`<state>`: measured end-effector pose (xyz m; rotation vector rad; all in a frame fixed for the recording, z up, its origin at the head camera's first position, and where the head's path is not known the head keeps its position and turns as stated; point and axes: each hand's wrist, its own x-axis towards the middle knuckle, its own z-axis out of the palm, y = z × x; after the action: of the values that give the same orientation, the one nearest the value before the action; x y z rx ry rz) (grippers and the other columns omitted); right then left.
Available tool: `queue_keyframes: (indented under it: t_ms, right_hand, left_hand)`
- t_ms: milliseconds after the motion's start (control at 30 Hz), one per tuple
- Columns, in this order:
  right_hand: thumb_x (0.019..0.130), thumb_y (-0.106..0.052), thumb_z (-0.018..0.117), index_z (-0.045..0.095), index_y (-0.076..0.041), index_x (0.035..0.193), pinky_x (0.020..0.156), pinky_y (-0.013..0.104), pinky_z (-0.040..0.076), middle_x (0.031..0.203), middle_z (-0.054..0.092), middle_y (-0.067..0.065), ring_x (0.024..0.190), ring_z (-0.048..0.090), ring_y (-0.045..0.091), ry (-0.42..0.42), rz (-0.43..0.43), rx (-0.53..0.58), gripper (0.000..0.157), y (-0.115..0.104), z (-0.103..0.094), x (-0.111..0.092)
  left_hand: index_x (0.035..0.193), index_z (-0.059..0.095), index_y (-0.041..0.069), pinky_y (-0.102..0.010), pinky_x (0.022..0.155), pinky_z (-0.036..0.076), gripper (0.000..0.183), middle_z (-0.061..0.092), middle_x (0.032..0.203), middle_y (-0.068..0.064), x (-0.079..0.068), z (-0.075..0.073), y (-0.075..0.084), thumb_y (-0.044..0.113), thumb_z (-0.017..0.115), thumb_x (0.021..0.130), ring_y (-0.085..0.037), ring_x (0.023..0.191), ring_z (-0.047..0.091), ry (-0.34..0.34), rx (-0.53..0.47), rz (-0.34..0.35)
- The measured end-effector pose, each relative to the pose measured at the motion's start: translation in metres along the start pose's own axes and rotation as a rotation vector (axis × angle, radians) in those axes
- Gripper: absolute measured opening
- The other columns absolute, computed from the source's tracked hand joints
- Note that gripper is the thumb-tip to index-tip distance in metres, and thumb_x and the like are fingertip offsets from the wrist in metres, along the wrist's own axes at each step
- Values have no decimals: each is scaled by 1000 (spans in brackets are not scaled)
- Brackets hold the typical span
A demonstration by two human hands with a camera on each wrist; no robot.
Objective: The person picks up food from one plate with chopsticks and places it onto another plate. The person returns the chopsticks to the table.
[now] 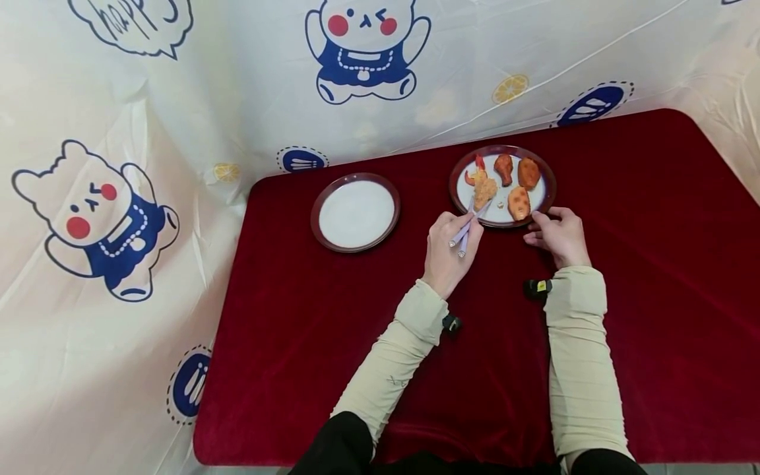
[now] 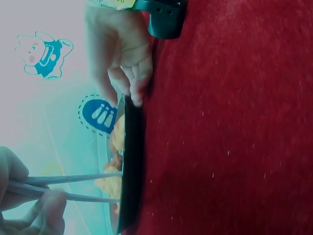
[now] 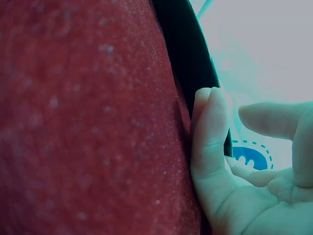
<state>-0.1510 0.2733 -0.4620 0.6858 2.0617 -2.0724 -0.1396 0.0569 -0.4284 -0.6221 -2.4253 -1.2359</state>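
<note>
My left hand (image 1: 449,254) holds a pair of pale lilac chopsticks (image 1: 462,237). Their tips reach over the near rim of the brown-rimmed food plate (image 1: 551,191), on either side of a golden breaded piece of food (image 1: 485,190). On the same plate lie a brown drumstick (image 1: 503,169), two browned oval pieces and a red-and-yellow piece (image 1: 477,174). My right hand (image 1: 559,236) holds that plate's near right rim, thumb over the edge. The right wrist view shows its curled fingers (image 3: 211,127) against the plate's dark outer wall (image 3: 188,44).
To the left stands a second brown-rimmed plate (image 1: 356,214) with a bare white middle. Both plates rest on a dark red velvet cloth (image 1: 493,389). A white printed curtain (image 1: 237,86) hangs behind the table and along its left side.
</note>
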Motion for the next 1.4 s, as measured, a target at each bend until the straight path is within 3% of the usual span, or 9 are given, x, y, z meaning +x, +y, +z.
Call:
queue_keyframes:
  t_ms: [167,300,400,600,800,1133,1400]
  right_hand:
    - [99,-26,51,18,4,150,63,20,58,81,61,-3,61,67,7,-2,-4,-4,68,-1,0,-1]
    - [99,-25,51,18,4,150,63,20,58,80,61,-3,61,67,6,0,-4,1,68,0,0,-1]
    - [99,-25,51,18,4,149,63,20,59,80,61,-3,61,67,6,1,-3,4,67,1,0,-1]
    - [99,-25,51,19,5,149,64,20,59,81,61,-2,62,67,6,1,-7,9,67,2,0,0]
    - [99,-26,51,19,4,149,65,20,59,82,60,-2,63,67,6,7,-7,9,66,2,1,0]
    - [99,-26,50,18,4,150,66,20,59,84,60,-1,64,67,7,12,-1,0,67,2,1,1]
    - [99,-26,51,20,4,149,66,20,59,82,61,-2,64,67,6,12,-8,2,66,2,1,0]
  left_hand:
    - [110,71,-4,-13,60,48,30,64,86,-14,1,-4,-4,15,55,92,-19,70,60,10,-33,13]
    - [108,71,-7,-13,57,46,29,66,79,-15,3,-5,-8,12,56,92,-19,65,59,15,-65,69]
    - [107,71,-7,-12,52,43,30,65,73,-13,4,-6,-10,12,53,92,-16,58,55,9,-91,71]
    - [98,74,-6,-16,47,42,27,63,68,-12,6,-8,-18,10,54,89,-14,52,51,28,-202,-8]
    - [97,74,-4,-17,50,48,22,69,76,-11,5,-10,-29,7,57,90,-14,63,65,19,-282,-133]
    - [103,71,-9,-14,54,48,21,68,83,-19,-3,-12,-36,2,58,91,-26,73,72,17,-392,-136]
    - [105,71,-6,-15,56,51,21,71,85,-18,-6,-9,-42,3,59,90,-23,74,73,34,-391,-168]
